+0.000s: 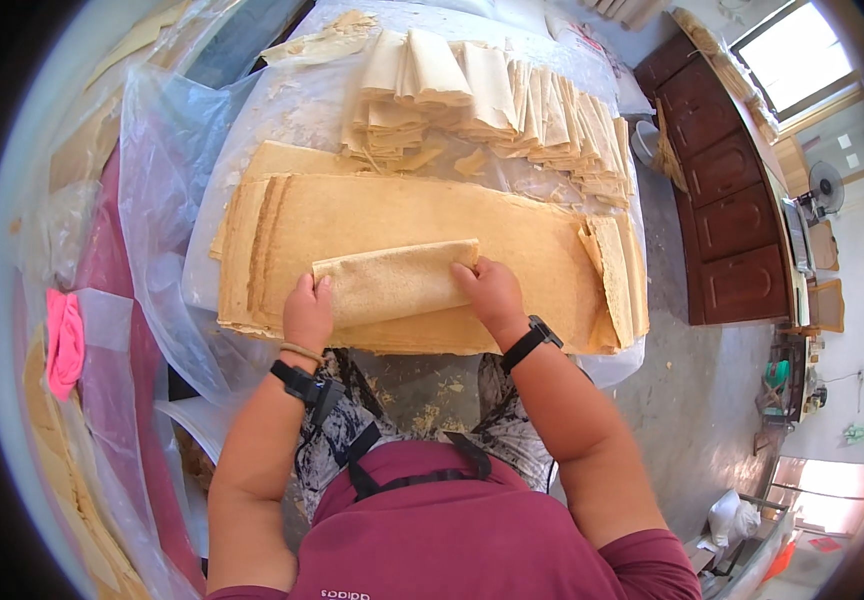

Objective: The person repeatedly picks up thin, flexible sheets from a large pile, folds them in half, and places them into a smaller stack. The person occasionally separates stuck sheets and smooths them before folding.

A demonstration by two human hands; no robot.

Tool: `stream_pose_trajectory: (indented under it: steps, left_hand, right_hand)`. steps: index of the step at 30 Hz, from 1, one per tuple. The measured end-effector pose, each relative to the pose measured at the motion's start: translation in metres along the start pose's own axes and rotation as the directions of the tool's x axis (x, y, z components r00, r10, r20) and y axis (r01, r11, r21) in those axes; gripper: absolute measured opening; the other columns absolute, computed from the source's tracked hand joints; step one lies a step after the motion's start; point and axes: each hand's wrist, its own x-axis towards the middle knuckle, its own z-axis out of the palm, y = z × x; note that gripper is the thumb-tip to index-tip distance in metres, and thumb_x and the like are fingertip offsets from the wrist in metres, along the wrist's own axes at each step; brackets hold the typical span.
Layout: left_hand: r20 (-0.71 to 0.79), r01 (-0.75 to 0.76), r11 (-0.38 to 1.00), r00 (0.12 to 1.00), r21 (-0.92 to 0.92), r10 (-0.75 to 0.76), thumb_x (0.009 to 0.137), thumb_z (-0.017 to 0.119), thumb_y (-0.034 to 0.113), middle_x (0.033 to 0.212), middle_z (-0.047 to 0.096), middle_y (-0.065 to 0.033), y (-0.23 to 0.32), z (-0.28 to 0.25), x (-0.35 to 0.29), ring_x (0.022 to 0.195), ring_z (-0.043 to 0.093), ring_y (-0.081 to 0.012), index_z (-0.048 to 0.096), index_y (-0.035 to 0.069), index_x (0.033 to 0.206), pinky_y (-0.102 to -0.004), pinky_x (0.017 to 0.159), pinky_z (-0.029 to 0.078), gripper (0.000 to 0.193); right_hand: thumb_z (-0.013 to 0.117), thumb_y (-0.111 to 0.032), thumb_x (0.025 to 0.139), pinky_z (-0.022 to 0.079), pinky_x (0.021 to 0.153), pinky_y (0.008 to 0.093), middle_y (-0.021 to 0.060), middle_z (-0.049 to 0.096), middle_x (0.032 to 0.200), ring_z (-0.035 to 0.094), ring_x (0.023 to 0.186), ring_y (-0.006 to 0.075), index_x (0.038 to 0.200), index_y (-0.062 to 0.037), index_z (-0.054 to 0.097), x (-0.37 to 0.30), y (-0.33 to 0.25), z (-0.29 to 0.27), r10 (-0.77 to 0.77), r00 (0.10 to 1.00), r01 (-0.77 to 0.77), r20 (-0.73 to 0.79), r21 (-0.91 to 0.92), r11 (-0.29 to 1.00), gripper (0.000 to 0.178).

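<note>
Both of my hands grip a folded tan sheet [397, 282], thin and slightly mottled like a dry flatbread. My left hand [309, 308] closes on its left end, thumb on top. At the right end my right hand [492, 292] pinches the upper corner. The folded sheet lies over or just above a wide stack of flat tan sheets [432, 210]; whether it touches them I cannot tell. Along the stack's right edge another sheet [609, 275] is folded over. Beyond the stack, many folded sheets [487, 95] stand in an overlapping row.
Clear plastic film [167, 200] covers the table and hangs down its left side. Broken flakes [337, 35] lie at the far left. A dark red cabinet [727, 195] stands to the right, with a broom [669, 150] and basin [644, 143] nearby. Pink cloth [64, 343] hangs left.
</note>
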Motion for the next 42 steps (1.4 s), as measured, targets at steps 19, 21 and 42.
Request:
stream_pose_trajectory:
  steps: [19,21,42]
  left_hand:
    - [-0.069,-0.51,0.717,0.79,0.475,0.609,0.087,0.077,0.029,0.096,0.07,-0.0116,0.054,-0.024,0.029,0.092,0.068,-0.0314,0.071,0.014,0.111,-0.0443,0.081,0.053,0.029]
    - [0.133,-0.575,0.721,0.808,0.386,0.574,0.087,0.078,0.026,0.091,0.069,-0.012,0.064,-0.036,0.037,0.086,0.067,-0.0313,0.072,0.011,0.118,-0.0405,0.079,0.053,0.035]
    - [-0.074,-0.231,0.868,0.954,0.44,0.292,0.097,0.069,0.028,0.128,0.068,-0.0176,-0.058,-0.042,0.326,0.113,0.067,-0.0294,0.058,-0.001,0.137,-0.0375,0.097,0.054,0.051]
  right_hand:
    - [0.057,-0.063,0.094,0.016,0.124,0.0609,0.0052,0.037,0.166,0.028,0.155,0.0338,0.153,-0.0305,0.051,-0.023,-0.028,0.045,-0.683,0.722,0.64,0.107,-0.477,0.602,0.068]
    - [0.06,-0.056,0.096,0.019,0.124,0.0587,0.0087,0.039,0.164,0.031,0.154,0.0343,0.152,-0.025,0.052,-0.023,-0.031,0.037,-0.671,0.738,0.647,0.075,-0.364,0.67,0.065]
    - [0.075,-0.008,0.086,0.053,0.099,0.0446,0.018,0.067,0.129,0.065,0.115,0.0397,0.122,-0.006,0.069,-0.157,0.098,-0.13,-0.249,0.744,0.002,-0.62,-0.37,0.929,0.037]
